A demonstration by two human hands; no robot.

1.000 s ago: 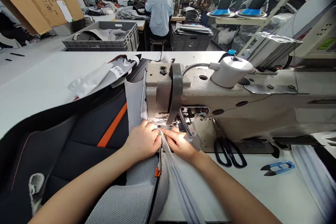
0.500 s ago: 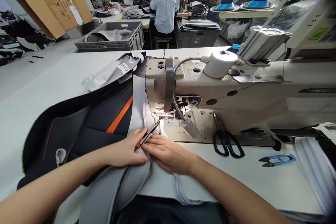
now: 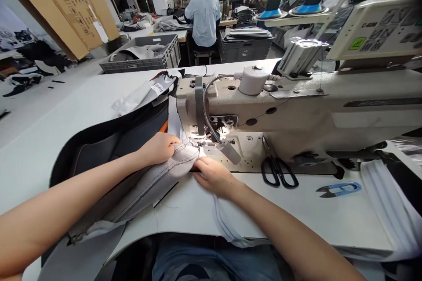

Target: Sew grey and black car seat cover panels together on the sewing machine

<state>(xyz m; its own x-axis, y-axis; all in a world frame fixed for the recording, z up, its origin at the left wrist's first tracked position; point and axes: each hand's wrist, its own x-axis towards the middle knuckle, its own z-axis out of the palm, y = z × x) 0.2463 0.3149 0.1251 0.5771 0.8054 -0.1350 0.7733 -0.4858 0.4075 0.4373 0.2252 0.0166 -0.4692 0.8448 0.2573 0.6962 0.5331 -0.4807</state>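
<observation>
A black and grey fabric cover [image 3: 102, 149] lies on the white table, its grey seamed edge [image 3: 158, 171] running up to the needle area of the sewing machine [image 3: 217, 101]. My left hand [image 3: 159, 148] is closed on a fold of this edge, left of the needle area. Just in front of the machine, my right hand [image 3: 214, 177] pinches the fabric's right edge beside a white strip [image 3: 224, 224]. That strip hangs down over the table's front edge.
Black-handled scissors [image 3: 278, 169] lie partly on the machine bed. Blue thread snips [image 3: 341, 189] rest farther right, near folded white fabric [image 3: 385, 210]. A small lamp [image 3: 229, 152] hangs by the needle. Behind are a grey crate [image 3: 141, 59] and a seated person [image 3: 203, 19].
The grey edge has been turned over, showing its stitched seam. My left hand has moved up and left with a fold in it; my right hand has shifted slightly. The view has turned a little right.
</observation>
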